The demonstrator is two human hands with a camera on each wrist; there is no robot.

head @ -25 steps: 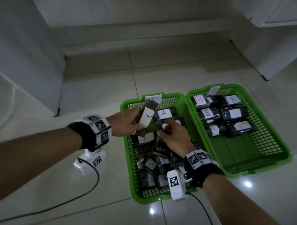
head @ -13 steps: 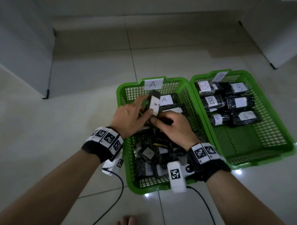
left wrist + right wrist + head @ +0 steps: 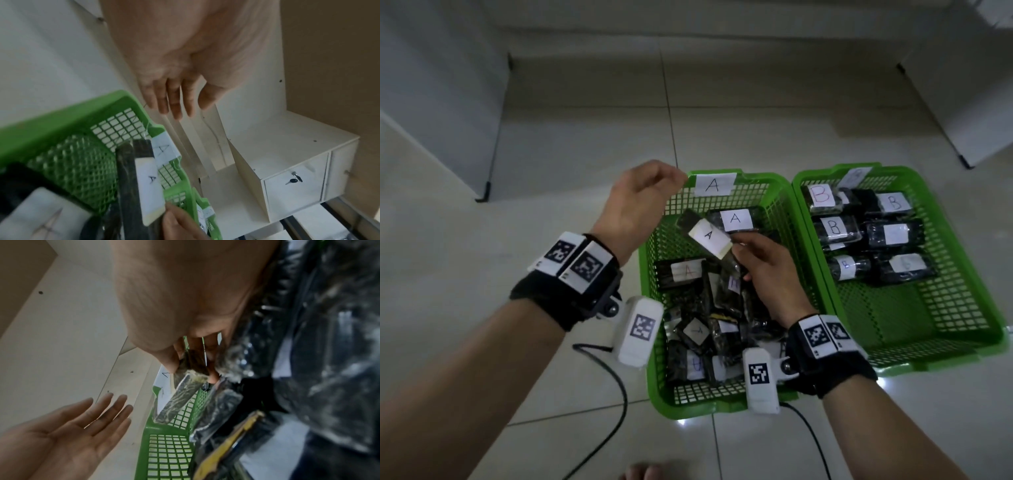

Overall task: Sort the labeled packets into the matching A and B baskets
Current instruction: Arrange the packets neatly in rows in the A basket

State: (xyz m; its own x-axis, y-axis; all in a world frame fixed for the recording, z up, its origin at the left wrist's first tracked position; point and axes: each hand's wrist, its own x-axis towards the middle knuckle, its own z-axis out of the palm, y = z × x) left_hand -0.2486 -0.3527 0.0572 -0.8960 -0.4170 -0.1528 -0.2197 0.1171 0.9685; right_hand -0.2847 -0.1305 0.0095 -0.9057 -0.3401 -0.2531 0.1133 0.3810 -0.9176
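My right hand (image 3: 751,255) pinches the near end of a dark packet (image 3: 707,236) with a white A label, held tilted above the far half of the A basket (image 3: 645,274). The right wrist view shows the same packet (image 3: 180,397) between thumb and fingers (image 3: 170,363). My left hand (image 3: 640,202) hovers empty over the basket's far left corner, fingers (image 3: 174,104) straight. Several dark packets lie in the A basket, one with a red A (image 3: 686,272). The B basket (image 3: 962,308) on the right holds several B packets (image 3: 834,228) at its far end.
Both green baskets sit side by side on a pale tiled floor. White cabinets (image 3: 438,102) stand at the left and far right (image 3: 969,85). Cables (image 3: 616,404) from the wrist cameras trail over the floor near me. A toe (image 3: 642,472) shows at the bottom edge.
The A packet passed from my left hand to my right. My left hand let go, opened, and lifted up and left toward the basket's far corner.
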